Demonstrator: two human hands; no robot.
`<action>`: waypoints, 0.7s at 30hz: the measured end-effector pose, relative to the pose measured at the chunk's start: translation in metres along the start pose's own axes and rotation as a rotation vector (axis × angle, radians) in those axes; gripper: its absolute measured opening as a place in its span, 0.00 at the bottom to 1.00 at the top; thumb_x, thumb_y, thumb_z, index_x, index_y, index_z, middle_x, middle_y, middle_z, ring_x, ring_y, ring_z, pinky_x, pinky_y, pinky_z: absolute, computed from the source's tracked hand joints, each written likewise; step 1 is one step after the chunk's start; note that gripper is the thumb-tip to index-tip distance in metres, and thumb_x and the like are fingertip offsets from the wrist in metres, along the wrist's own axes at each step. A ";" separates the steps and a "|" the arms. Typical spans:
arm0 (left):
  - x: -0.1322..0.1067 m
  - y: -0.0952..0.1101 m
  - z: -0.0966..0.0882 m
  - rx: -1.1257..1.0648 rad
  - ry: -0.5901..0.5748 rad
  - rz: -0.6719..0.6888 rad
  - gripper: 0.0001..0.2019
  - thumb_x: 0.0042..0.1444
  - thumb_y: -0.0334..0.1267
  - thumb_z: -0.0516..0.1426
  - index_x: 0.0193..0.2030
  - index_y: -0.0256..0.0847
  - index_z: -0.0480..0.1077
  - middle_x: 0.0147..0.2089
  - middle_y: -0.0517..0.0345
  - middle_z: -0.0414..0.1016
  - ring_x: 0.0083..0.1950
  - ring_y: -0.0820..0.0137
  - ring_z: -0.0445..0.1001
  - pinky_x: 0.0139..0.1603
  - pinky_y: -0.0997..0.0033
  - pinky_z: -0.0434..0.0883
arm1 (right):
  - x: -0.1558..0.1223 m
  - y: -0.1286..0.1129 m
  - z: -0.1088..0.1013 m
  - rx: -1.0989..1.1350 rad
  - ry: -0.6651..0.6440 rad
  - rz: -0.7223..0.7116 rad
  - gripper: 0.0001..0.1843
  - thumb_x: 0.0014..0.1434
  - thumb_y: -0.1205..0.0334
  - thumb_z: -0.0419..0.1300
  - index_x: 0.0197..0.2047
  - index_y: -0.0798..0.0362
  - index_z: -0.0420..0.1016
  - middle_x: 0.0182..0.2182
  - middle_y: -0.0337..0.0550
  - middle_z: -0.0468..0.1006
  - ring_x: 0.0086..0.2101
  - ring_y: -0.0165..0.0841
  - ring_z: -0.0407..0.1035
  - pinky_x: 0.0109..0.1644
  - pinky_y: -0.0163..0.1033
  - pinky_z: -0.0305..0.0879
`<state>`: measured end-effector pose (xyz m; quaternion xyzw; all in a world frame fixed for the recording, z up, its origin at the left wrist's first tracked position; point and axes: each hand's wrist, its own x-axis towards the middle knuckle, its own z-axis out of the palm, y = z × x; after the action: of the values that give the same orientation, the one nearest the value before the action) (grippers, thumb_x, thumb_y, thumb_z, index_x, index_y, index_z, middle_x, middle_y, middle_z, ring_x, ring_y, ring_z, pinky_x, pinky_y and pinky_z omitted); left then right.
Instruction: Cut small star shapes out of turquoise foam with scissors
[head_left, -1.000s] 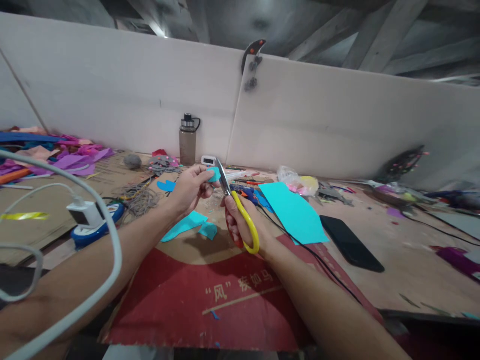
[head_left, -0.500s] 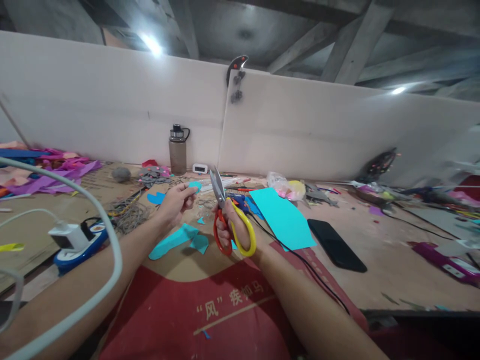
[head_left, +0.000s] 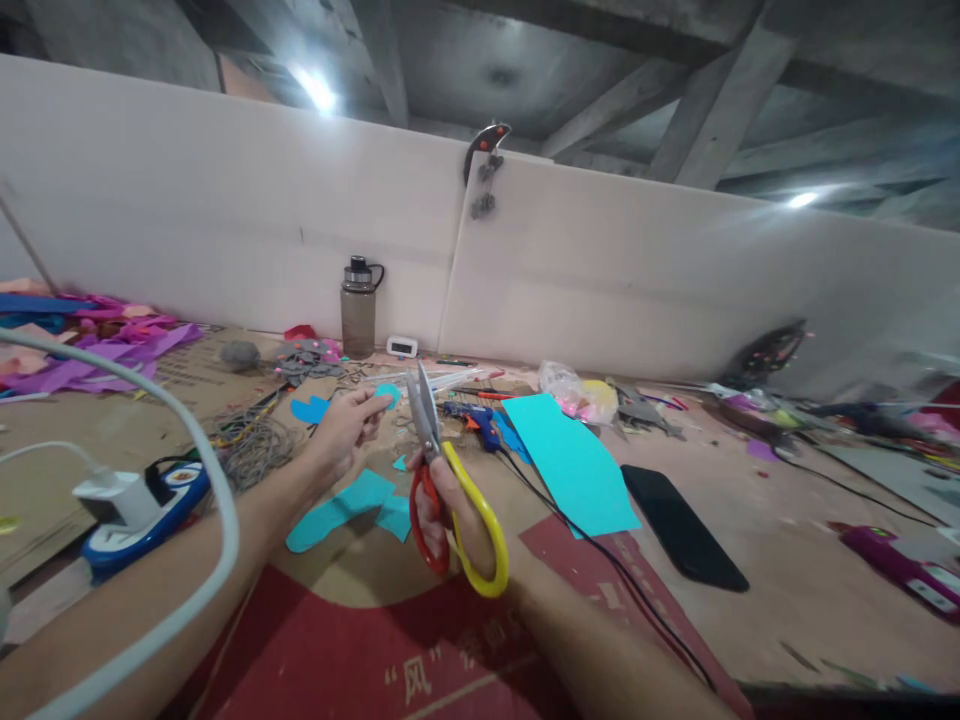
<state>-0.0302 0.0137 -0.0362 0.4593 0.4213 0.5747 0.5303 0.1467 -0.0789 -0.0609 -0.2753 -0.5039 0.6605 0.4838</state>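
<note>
Presently, taking the scissors as clock centre, 12 at the far wall: left hand at 9, thumb and fingers pinched on a small turquoise piece, which sits at about 10–11, near the blades but apart from them. Right hand at 5, closed around the red and yellow handles; blades point up toward 12, slightly parted. Two turquoise scraps lie at 7–8, a long one and a shorter one against its end, on red-printed cardboard. Blue glue gun at 3, close by; past it, same bearing, a large turquoise sheet. Black phone lies just beyond the sheet, 3–4. Drinking bottle upright at 11, by the wall. Blue-edged power strip at 8–9.
</note>
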 end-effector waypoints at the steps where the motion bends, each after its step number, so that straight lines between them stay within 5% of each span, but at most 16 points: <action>1: 0.001 -0.001 -0.001 -0.012 0.005 -0.007 0.21 0.43 0.44 0.71 0.26 0.39 0.64 0.21 0.69 0.59 0.18 0.84 0.53 0.18 0.81 0.47 | -0.002 0.002 0.001 -0.020 -0.026 0.021 0.29 0.62 0.30 0.59 0.48 0.49 0.67 0.19 0.26 0.62 0.13 0.23 0.54 0.14 0.28 0.53; 5: 0.003 -0.003 -0.002 -0.075 0.004 -0.051 0.22 0.43 0.43 0.71 0.25 0.40 0.60 0.19 0.70 0.58 0.17 0.84 0.51 0.18 0.81 0.47 | -0.009 0.007 0.002 -0.100 -0.067 0.077 0.29 0.62 0.31 0.60 0.49 0.49 0.67 0.22 0.27 0.64 0.14 0.21 0.55 0.16 0.27 0.55; 11: 0.002 0.003 -0.006 -0.157 0.028 -0.030 0.22 0.44 0.41 0.72 0.26 0.40 0.60 0.20 0.69 0.60 0.18 0.83 0.53 0.19 0.80 0.49 | -0.012 0.007 0.004 0.001 0.066 -0.019 0.28 0.64 0.32 0.58 0.50 0.49 0.68 0.21 0.27 0.60 0.14 0.21 0.49 0.15 0.29 0.49; 15: 0.000 0.010 -0.005 -0.183 -0.007 0.029 0.21 0.45 0.41 0.71 0.25 0.39 0.60 0.20 0.69 0.59 0.19 0.83 0.54 0.20 0.80 0.50 | -0.015 0.007 0.003 0.025 -0.008 -0.060 0.25 0.69 0.35 0.54 0.53 0.49 0.67 0.22 0.29 0.62 0.15 0.23 0.53 0.17 0.30 0.53; 21: -0.006 0.016 0.003 -0.160 -0.037 0.010 0.23 0.43 0.44 0.72 0.23 0.39 0.60 0.20 0.69 0.58 0.19 0.82 0.53 0.21 0.79 0.51 | -0.005 0.000 -0.010 -0.272 0.098 -0.147 0.27 0.66 0.37 0.60 0.56 0.50 0.69 0.23 0.32 0.66 0.19 0.25 0.59 0.20 0.30 0.56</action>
<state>-0.0302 0.0060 -0.0209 0.4281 0.3616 0.6008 0.5702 0.1565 -0.0792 -0.0650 -0.3322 -0.5832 0.5348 0.5133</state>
